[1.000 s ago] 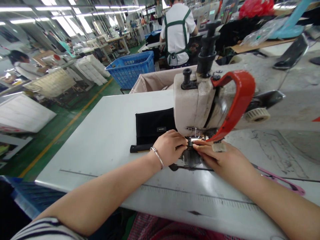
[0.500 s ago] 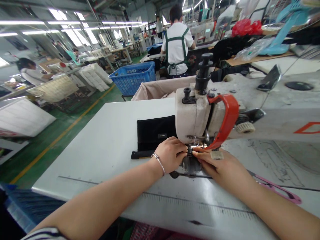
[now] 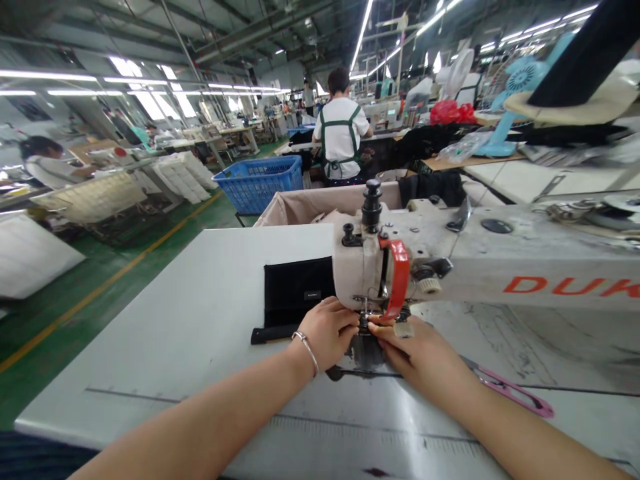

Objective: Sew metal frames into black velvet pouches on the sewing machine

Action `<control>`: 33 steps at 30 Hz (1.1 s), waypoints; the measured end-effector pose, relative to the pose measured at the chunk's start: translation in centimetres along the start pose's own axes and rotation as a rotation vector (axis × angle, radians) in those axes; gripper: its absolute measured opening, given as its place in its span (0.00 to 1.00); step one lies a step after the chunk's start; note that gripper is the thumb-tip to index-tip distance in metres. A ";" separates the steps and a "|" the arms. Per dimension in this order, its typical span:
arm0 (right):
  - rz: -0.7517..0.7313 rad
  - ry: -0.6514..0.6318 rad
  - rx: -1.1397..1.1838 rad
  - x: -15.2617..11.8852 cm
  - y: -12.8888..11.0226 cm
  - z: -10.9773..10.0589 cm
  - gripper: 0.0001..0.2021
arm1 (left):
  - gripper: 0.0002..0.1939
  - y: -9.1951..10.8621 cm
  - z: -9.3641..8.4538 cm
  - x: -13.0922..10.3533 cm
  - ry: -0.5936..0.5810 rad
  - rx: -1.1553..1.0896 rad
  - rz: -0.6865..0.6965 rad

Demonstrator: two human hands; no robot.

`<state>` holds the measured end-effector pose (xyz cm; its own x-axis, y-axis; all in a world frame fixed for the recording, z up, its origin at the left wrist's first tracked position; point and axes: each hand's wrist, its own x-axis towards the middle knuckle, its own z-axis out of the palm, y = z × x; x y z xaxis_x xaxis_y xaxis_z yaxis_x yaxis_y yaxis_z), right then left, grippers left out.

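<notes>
A black fabric piece (image 3: 290,287) with a small label lies flat to the left of the needle of a white sewing machine (image 3: 356,270). Its near edge forms a thick folded band. My left hand (image 3: 325,333), with a bracelet at the wrist, is closed on the fabric's near right part, its fingertips just left of the presser foot (image 3: 364,323). From the other side, my right hand (image 3: 423,350) pinches close against the foot, fingers pressed together. Most of the fabric between my fingertips is hidden by the hands and machine head.
Pink-handled snips (image 3: 517,395) lie on the table (image 3: 215,293) beside my right forearm. Ruler markings run along the near side. Beyond the table stand a beige fabric-lined bin (image 3: 285,205) and a blue basket (image 3: 263,183). A co-worker (image 3: 340,133) faces away behind them.
The camera view has tilted up and shifted, so the machine and hands appear lower and further left. My hands stay at the presser foot, and the fabric lies much as before.
</notes>
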<state>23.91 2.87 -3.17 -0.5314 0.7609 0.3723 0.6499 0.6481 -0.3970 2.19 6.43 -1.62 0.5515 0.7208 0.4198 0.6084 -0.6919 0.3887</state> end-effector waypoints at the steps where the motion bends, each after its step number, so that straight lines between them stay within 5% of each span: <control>1: 0.002 -0.001 0.003 0.0 0.0 0.0 0.13 | 0.05 0.0 0.0 0.0 0.002 -0.002 -0.002; 28: 0.003 0.103 -0.007 0.9 -1.3 -0.6 0.18 | 0.07 -0.9 0.4 -0.5 -0.037 -0.007 -0.087; 33: -0.020 0.102 -0.020 0.6 -1.8 -2.0 0.21 | 0.11 -0.6 -1.2 -0.3 -0.102 0.124 -0.055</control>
<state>23.53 2.15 -0.55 -0.4868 0.7403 0.4637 0.6511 0.6614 -0.3723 1.00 6.56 -1.00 0.5666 0.7623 0.3129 0.7015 -0.6454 0.3022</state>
